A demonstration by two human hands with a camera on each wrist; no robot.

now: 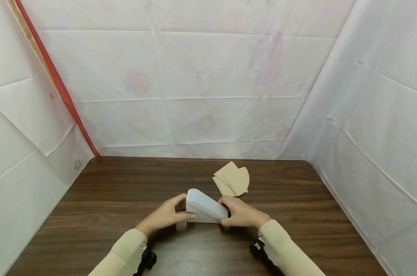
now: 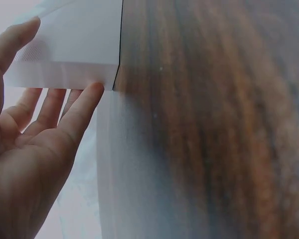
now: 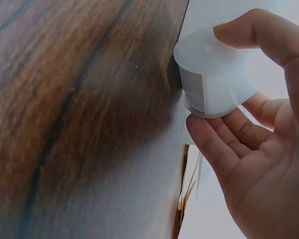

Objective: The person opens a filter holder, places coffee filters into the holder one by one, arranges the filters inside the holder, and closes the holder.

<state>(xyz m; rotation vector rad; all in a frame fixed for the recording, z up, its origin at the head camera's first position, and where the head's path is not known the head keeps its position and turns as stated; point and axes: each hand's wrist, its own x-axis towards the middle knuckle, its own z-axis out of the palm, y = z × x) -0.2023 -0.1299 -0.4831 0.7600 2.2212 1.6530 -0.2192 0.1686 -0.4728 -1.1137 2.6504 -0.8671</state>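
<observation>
A whitish plastic box (image 1: pixel 206 207) with a rounded edge lies at the middle of the dark wood table, between both hands. My left hand (image 1: pixel 165 215) holds its left end, thumb on the near side and fingers behind. In the left wrist view, the index fingertip touches the flat end of the box (image 2: pixel 84 37). My right hand (image 1: pixel 242 212) grips the other end between thumb and fingers. The right wrist view shows that end of the box (image 3: pixel 212 59) as translucent and rounded, with the thumb on one face and fingertips at the opposite edge.
Several tan fan-shaped papers (image 1: pixel 234 179), like coffee filters, lie overlapping just beyond the right hand. White printed cloth (image 1: pixel 201 88) hangs behind the table (image 1: pixel 132 184) and along both sides. A red strip (image 1: pixel 56 80) runs down the back left corner.
</observation>
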